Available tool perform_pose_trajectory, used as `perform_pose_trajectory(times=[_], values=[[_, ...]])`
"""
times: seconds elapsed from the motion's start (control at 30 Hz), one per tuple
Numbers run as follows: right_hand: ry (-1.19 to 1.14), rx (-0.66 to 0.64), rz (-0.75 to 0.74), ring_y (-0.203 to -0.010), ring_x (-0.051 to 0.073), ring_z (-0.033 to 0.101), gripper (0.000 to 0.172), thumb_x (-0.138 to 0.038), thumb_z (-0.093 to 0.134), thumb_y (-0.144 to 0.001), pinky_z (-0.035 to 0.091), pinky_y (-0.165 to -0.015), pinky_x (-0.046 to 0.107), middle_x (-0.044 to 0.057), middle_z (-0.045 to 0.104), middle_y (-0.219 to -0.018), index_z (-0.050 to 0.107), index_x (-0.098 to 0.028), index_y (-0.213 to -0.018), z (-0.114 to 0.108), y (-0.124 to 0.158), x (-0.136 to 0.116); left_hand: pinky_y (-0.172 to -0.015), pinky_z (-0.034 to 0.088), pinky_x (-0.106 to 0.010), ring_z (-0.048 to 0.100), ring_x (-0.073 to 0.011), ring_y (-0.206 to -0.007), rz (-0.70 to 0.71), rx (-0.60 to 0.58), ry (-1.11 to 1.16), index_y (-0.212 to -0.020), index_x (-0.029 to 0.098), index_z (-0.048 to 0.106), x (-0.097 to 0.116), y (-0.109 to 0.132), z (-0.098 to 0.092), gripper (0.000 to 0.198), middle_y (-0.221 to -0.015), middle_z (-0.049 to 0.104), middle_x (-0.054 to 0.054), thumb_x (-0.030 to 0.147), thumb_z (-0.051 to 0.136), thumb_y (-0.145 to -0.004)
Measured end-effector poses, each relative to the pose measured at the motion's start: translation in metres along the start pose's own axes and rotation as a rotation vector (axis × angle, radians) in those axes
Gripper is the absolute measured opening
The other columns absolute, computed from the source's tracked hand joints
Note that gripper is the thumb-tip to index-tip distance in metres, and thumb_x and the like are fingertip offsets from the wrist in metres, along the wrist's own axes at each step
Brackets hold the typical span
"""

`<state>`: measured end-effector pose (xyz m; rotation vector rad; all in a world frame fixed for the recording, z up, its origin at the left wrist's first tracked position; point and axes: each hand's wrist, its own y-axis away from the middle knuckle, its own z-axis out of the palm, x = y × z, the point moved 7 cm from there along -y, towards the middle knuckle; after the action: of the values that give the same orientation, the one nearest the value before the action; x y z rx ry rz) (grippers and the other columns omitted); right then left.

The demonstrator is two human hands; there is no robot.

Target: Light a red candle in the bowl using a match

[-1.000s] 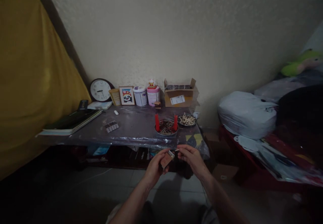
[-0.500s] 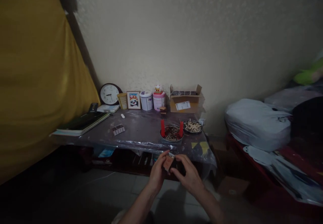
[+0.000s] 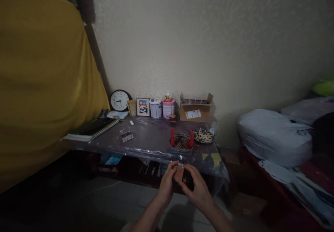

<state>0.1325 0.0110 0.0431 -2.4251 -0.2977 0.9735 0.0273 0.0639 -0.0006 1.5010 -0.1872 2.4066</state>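
My left hand [image 3: 167, 186] holds a small orange matchbox [image 3: 179, 173] in front of the low table's near edge. My right hand [image 3: 195, 186] is pressed against the box's right side, fingers curled around it; whether it pinches a match is too dark to tell. Just beyond my hands, on the table [image 3: 151, 139], a round metal dish [image 3: 182, 143] holds dark bits, with two red candles [image 3: 172, 137] standing in it. A second dish [image 3: 204, 136] behind it holds pale matchsticks.
Along the wall stand a clock [image 3: 119, 100], a framed picture [image 3: 143, 107], two tins [image 3: 156, 108] and an open cardboard box [image 3: 196, 106]. Books [image 3: 91, 128] lie at the table's left, small boxes [image 3: 127, 136] mid-table. A yellow curtain [image 3: 39, 85] hangs left; bagged bundles [image 3: 273, 136] fill the right.
My right hand has closed in from beside the matchbox onto its right side. The camera has swung left and up, so the table sits further right in view.
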Motion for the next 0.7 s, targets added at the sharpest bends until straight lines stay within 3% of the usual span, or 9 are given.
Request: perform_pose_trajectory(times=[0.27, 0.47, 0.7], values=[[0.0, -0.02, -0.038, -0.11, 0.024, 0.051, 0.041, -0.024, 0.058, -0.076, 0.044, -0.094, 0.038, 0.009, 0.054, -0.116, 0.048, -0.022, -0.116, -0.002, -0.001, -0.004, -0.077, 0.041, -0.027, 0.054, -0.0175, -0.085, 0.109, 0.0, 0.026, -0.091, 0.021, 0.057, 0.006, 0.0, -0.002, 0.021, -0.089, 0.059, -0.001, 0.032, 0.05, -0.075], [0.024, -0.028, -0.061, -0.111, 0.025, 0.05, 0.04, -0.028, 0.056, -0.079, 0.044, -0.094, 0.039, 0.01, 0.053, -0.118, 0.047, -0.022, -0.117, -0.002, -0.001, -0.004, -0.066, 0.04, -0.027, 0.053, -0.0159, -0.069, 0.084, -0.044, -0.005, -0.092, 0.023, 0.052, 0.009, 0.001, 0.006, 0.019, -0.078, 0.057, 0.002, 0.035, 0.047, -0.077], [0.072, -0.02, -0.121, -0.107, 0.025, 0.052, 0.034, -0.031, 0.053, -0.08, 0.045, -0.092, 0.042, 0.01, 0.055, -0.113, 0.049, -0.022, -0.113, 0.004, -0.002, 0.003, -0.075, 0.036, -0.026, 0.045, -0.0161, -0.075, 0.167, 0.118, -0.087, -0.071, 0.021, 0.05, 0.014, -0.001, 0.002, 0.021, -0.072, 0.049, 0.002, 0.042, 0.048, -0.078]])
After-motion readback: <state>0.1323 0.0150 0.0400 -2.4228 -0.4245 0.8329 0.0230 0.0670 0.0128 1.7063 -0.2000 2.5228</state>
